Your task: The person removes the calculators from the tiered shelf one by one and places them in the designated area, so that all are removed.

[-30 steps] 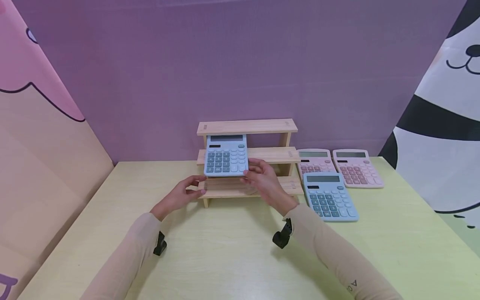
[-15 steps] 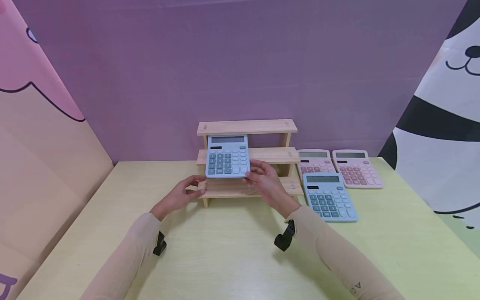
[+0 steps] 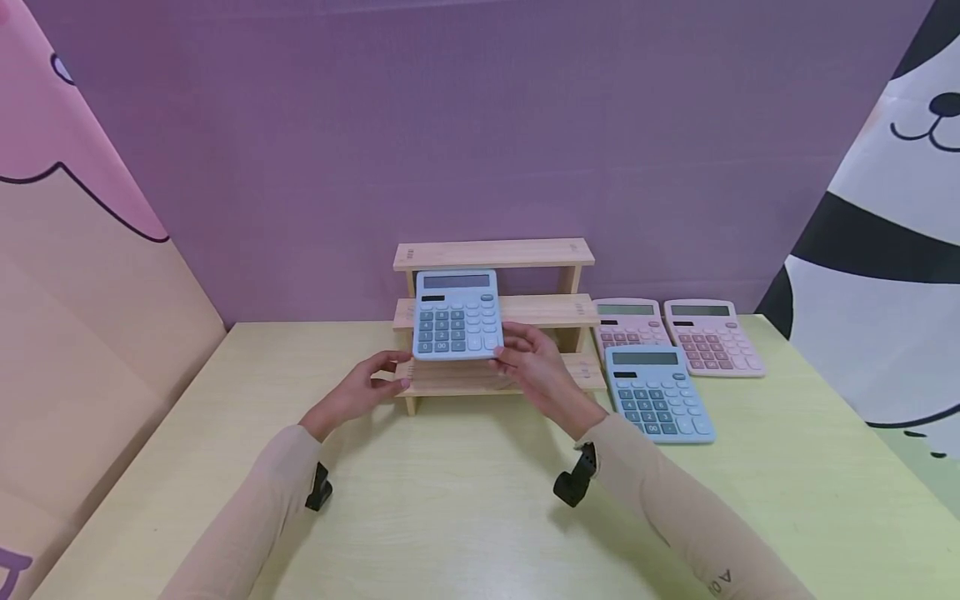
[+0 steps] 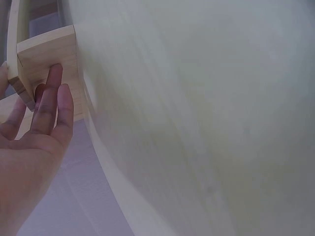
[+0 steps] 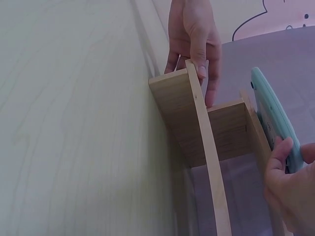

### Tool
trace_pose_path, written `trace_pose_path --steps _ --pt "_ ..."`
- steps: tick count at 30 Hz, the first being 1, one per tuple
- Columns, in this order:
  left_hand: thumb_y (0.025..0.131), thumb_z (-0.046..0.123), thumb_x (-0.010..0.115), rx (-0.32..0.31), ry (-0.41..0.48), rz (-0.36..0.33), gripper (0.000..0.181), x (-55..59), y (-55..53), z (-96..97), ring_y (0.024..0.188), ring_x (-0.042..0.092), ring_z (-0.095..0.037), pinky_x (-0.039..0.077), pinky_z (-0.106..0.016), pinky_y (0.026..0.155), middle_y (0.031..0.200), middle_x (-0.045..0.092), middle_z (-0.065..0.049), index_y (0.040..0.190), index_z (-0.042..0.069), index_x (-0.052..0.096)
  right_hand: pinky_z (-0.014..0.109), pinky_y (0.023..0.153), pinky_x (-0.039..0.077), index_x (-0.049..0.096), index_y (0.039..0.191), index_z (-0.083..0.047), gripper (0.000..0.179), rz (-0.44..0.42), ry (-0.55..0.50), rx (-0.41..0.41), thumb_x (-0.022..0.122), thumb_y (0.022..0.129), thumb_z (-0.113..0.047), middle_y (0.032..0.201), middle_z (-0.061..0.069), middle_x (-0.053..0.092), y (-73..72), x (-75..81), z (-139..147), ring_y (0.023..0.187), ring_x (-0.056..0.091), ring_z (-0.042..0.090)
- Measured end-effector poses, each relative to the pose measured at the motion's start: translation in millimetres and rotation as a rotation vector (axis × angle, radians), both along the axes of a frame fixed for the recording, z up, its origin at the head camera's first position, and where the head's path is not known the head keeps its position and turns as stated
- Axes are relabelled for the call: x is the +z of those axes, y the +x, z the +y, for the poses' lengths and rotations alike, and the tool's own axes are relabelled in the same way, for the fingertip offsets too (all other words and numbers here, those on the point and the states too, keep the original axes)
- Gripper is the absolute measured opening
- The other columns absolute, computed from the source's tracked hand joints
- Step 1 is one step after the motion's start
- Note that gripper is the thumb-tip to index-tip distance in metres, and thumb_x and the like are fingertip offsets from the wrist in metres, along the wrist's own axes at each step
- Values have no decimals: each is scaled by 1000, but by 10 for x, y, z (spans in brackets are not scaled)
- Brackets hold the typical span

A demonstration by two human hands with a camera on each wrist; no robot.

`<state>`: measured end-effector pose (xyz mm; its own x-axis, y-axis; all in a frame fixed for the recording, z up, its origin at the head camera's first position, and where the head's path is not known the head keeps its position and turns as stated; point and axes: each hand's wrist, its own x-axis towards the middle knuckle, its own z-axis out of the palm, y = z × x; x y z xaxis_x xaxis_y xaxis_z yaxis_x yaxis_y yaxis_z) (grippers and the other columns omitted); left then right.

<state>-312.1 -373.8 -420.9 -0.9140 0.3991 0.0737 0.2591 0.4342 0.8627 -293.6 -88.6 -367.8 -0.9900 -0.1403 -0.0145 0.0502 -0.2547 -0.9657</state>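
Observation:
A light blue calculator (image 3: 457, 317), keys facing up, is held tilted in front of the middle step of a three-tier wooden rack (image 3: 495, 253). My right hand (image 3: 542, 371) pinches its lower right corner between thumb and fingers. In the right wrist view the calculator (image 5: 278, 120) appears edge-on, close against the middle board, with my right hand (image 5: 290, 191) at its lower end. At the rack's lowest step, my left hand (image 3: 362, 389) grips the left end. The left wrist view shows the left hand's fingers (image 4: 47, 110) reaching around that board end.
To the right of the rack lies another blue calculator (image 3: 660, 400). Behind it are two pink calculators, one (image 3: 630, 321) partly covered by the blue one and another (image 3: 716, 342) farther right. A purple backdrop (image 3: 495, 125) rises behind the table (image 3: 465, 508).
My right hand has drawn the blue calculator slightly right and down in the head view, out from under the top board, so its display shows more fully. The left hand stays put.

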Motion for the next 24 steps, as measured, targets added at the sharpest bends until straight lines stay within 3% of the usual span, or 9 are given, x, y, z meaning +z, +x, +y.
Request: trace_pose_path --steps 10,16,24 --pt "106 13 61 0 -8 6 53 -2 4 7 130 49 -41 52 -45 105 150 46 -27 152 -7 42 21 81 55 39 148 9 48 4 7 16 48 101 15 103 2 62 40 -11 40 86 63 11" --pt "106 13 61 13 -19 -5 53 11 10 9 126 55 -42 52 -47 105 148 47 -28 152 -5 42 22 82 56 40 147 10 48 14 -8 30 48 100 16 103 1 64 62 -8 60 86 63 11" --pt "106 13 61 18 -23 -5 53 23 25 20 131 49 -41 49 -51 110 150 47 -26 153 -4 42 24 88 56 38 149 9 50 4 19 38 48 100 15 107 1 62 99 22 98 90 62 11"
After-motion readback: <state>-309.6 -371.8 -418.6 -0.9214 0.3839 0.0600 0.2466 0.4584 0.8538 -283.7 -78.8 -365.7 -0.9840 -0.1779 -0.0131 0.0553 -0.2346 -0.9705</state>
